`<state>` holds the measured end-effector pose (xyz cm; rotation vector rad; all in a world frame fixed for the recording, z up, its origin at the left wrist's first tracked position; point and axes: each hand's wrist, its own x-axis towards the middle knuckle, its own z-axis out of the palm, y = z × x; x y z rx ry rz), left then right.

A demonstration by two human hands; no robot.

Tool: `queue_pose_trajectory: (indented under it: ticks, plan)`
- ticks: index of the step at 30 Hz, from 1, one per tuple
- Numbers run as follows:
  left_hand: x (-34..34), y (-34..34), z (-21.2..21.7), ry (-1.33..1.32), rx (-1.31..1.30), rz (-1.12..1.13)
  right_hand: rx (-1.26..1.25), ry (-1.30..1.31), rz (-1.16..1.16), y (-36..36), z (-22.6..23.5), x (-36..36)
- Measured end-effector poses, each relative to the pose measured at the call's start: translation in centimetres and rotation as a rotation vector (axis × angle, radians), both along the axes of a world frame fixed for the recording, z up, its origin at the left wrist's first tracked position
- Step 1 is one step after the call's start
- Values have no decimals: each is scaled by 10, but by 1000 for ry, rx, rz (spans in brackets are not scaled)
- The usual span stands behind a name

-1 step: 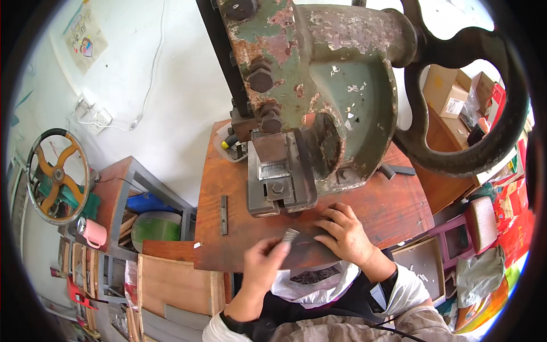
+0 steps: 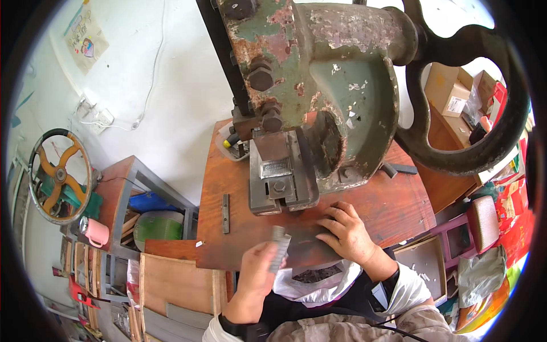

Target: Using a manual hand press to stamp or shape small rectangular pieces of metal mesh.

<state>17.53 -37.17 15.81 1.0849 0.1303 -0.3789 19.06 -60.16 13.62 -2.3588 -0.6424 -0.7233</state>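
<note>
White wall (image 2: 185, 102) is taking up most of the back, with a colourful drawing (image 2: 86, 37) hanging upper left and a white cable (image 2: 152, 74) dangling toward some sockets (image 2: 104, 117). Light's looking pretty bright, nearly blowing out at upper right. A reddish wooden table (image 2: 370, 211) is sitting in the middle, a metal-framed bench (image 2: 113, 194) is standing left, and a purple stool (image 2: 442, 229) is squeezing in on the right.

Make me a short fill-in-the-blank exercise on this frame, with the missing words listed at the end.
Between the left hand and the right hand, the ridged grey item is held by the ____ one.
The dark handwheel of the press is on the picture's ____ side.
The mug near the picture's left edge has a ____ body.
The narrow metal bar lies on the tabletop, to the ____ of the press.

Missing words: left; right; pink; left.
</note>
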Motion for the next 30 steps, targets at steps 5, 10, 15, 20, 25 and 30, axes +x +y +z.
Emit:
queue_pose_trajectory:
  ticks: [5,10,15,20,25,30]
  plan:
    - [-31,25,-21,57,-7,-230,-3,-5,-7,-6,-3,4]
    - [-42,18,-140,-123,968,-701,3,-34,21,13,2,5]
    - [-71,71,-141,-272,1041,-165,-65,24,-56,3,-4,-2]
    - [-115,288,-134,-311,1694,586,-82,79,-70,6,0,-12]
    - [-162,400,-167,20,2185,406,-139,105,-74,10,-7,-5]
    - [-150,391,-162,149,2111,166,-163,130,-147,7,-9,-4]
